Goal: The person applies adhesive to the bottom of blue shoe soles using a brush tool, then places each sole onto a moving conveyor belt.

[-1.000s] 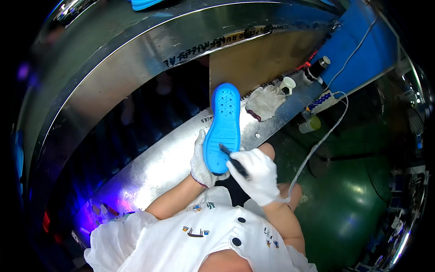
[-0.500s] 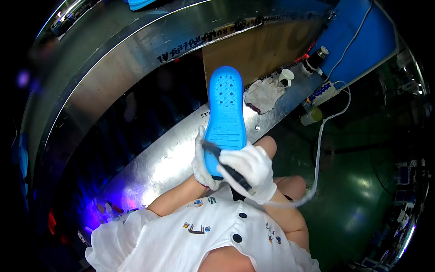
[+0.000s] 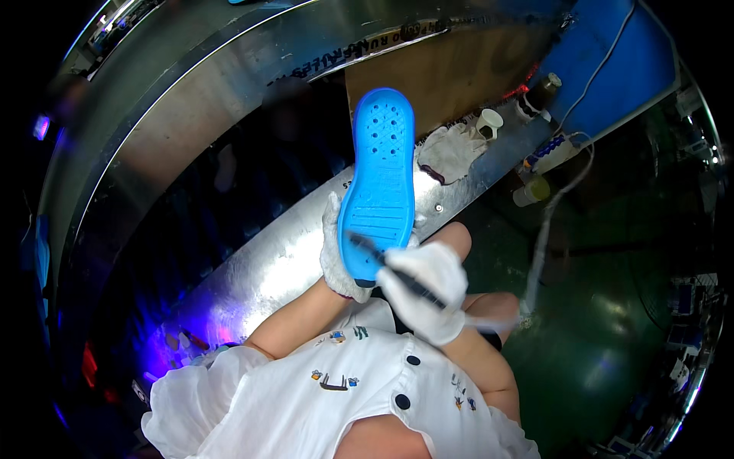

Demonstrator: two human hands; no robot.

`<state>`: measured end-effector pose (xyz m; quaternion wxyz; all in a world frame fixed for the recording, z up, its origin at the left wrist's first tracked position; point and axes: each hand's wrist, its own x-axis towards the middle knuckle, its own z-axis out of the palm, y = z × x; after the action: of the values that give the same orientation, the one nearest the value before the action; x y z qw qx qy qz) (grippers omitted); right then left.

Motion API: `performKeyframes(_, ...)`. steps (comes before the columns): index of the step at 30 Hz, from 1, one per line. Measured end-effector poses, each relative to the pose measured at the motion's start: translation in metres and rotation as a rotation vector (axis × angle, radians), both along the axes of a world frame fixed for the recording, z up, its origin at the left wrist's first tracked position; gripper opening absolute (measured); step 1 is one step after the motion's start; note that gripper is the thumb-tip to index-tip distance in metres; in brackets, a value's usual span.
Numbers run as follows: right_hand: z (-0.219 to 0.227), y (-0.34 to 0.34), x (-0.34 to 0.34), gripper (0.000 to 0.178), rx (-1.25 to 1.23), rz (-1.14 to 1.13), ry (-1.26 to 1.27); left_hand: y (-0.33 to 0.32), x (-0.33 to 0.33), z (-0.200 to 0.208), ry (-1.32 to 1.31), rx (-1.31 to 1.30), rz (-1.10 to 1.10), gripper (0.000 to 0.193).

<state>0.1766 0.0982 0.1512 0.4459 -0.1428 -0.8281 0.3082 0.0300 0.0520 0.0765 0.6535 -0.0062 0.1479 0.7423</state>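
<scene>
A bright blue shoe sole (image 3: pixel 376 180), with small holes in its toe half and ridges lower down, stands toe-up in front of me. My left hand (image 3: pixel 336 256), in a white knit glove, grips it from behind near the heel; its fingers wrap round the sole and are partly hidden. My right hand (image 3: pixel 428 287), also gloved in white and blurred by motion, is closed round a black pen-shaped tool (image 3: pixel 368 246). The tool's tip lies over the sole's heel part; I cannot tell whether it touches. A pale cord (image 3: pixel 535 264) runs from near my right hand toward the right.
Beyond the sole is a metal bench (image 3: pixel 283 264) with a spare glove (image 3: pixel 453 153), a white cup (image 3: pixel 489 122) and a dark bottle (image 3: pixel 541 93). A cardboard sheet (image 3: pixel 459 80) and a curved metal rail (image 3: pixel 164 126) lie farther off. A yellow-lidded jar (image 3: pixel 531 191) stands at the right.
The sole has risen slightly in my left hand, away from me. My right hand has shifted a little, with the tool still over the heel part. The cord has swung.
</scene>
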Motion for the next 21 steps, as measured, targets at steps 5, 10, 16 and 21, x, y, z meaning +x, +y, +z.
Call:
performKeyframes(5,-0.003,0.008,-0.003,0.018,-0.265,-0.155,-0.034,0.002,-0.008,0.011,0.12,0.161,-0.038,0.097)
performKeyframes(10,0.007,-0.01,0.006,0.025,-0.096,0.109,-0.105,0.006,-0.02,0.019,0.105,0.221,-0.187,0.087)
performKeyframes(16,0.012,0.015,0.01,0.017,0.092,0.186,-0.264,0.01,-0.045,0.032,0.111,0.071,-0.297,0.077)
performKeyframes(21,0.014,0.019,0.006,0.015,-0.279,0.283,-0.157,0.03,-0.062,0.022,0.373,0.155,-0.448,0.07)
